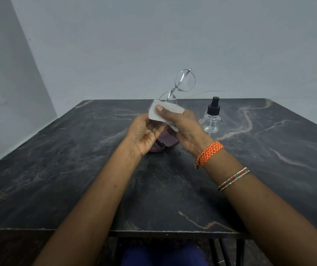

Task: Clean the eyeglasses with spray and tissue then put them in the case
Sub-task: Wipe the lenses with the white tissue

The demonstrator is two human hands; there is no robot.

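Holding things up over the dark marble table [58,179], both hands meet in the middle, so going left to right: the left hand [144,135] sits palm-up-ish, fingers curled inward toward the tissue [160,115]. Pretty sure it's gripping the lower part of the eyeglasses [182,81] there, but the tissue hides the contact, so I can't say exactly what those fingers clamp on. Right below the curled fingers is the purple case [163,144], lying on the table; can't tell if anything's in it since the hands cover most of it.

The white tissue is folded over the lower lens, and the right hand [184,127] pinches it, thumb pressed flat on the near side, other fingers wrapped behind. The thin metal frame sticks up past the fingertips, upper lens bare and tilted away.

Just right of the right hand's knuckles stands the clear spray bottle [211,120] with a black pump top, upright, looks basically empty. Right wrist has an orange braided band [209,153] and a beaded bangle [233,178].
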